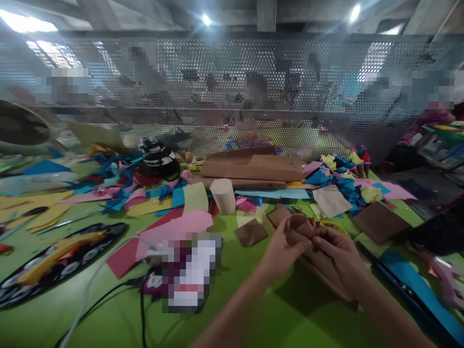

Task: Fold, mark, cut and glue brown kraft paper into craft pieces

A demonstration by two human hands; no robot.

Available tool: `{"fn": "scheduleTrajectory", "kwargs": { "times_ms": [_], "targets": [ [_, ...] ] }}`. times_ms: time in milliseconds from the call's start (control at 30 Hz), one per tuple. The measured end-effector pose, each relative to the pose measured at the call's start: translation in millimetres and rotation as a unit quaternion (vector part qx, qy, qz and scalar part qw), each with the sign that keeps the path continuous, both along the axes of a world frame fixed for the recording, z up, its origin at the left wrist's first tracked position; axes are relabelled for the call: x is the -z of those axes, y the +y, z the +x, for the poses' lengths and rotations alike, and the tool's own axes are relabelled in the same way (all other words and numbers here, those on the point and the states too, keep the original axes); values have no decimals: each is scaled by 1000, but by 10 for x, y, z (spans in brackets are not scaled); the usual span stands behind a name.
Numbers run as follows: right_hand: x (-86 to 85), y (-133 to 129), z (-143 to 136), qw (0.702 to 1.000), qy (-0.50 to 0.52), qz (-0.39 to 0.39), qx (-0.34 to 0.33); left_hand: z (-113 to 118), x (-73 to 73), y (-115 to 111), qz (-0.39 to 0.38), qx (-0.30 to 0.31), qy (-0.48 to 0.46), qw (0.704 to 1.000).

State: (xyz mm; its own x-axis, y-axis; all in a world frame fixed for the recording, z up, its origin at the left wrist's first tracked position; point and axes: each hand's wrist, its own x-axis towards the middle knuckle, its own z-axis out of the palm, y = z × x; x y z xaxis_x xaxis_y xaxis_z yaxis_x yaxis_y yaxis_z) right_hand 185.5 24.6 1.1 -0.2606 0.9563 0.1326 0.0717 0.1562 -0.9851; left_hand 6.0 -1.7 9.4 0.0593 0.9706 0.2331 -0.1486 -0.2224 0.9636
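Observation:
Both my hands hold a piece of brown paper [319, 261] above the green table, right of the middle. Its upper end curls into a loop. My left hand [279, 251] is closed around the curled end from the left. From the right, my right hand [339, 253] pinches the paper's edge, its fingertips close to the left thumb. Just behind the fingers show a small red tip [313, 222] and a curved yellow thing [333, 224], which I cannot make out. A brown paper square [251, 233] lies on the table to the left of my hands.
A pale paper cylinder [223, 195] stands behind the phone [195, 275], whose cables run left. Folded brown paper [250, 169] lies at the back before a perforated metal screen [224, 72]. Coloured scraps, a tape roll stack [159, 159] and a patterned pouch [61, 261] surround it.

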Motion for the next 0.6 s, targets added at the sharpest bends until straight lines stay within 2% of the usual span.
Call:
{"fn": "scheduleTrajectory", "kwargs": {
  "times_ms": [133,233,300,367,467,600],
  "targets": [
    [30,-63,-85,993,56,-88,-57,18,4,-5,-65,40,-113,991],
    [74,-99,-108,993,54,-70,-72,21,20,10,-82,29,-142,986],
    [100,-115,-102,999,-1,-18,-49,43,38,16,-78,11,-138,987],
    [123,-125,-83,993,-98,58,-12,82,52,11,-73,-7,-129,989],
    [162,-120,-43,955,-226,187,46,156,60,-10,-72,-34,-126,989],
    [234,-83,-3,897,-293,321,82,229,65,-36,-65,-53,-118,989]
  ]
}}
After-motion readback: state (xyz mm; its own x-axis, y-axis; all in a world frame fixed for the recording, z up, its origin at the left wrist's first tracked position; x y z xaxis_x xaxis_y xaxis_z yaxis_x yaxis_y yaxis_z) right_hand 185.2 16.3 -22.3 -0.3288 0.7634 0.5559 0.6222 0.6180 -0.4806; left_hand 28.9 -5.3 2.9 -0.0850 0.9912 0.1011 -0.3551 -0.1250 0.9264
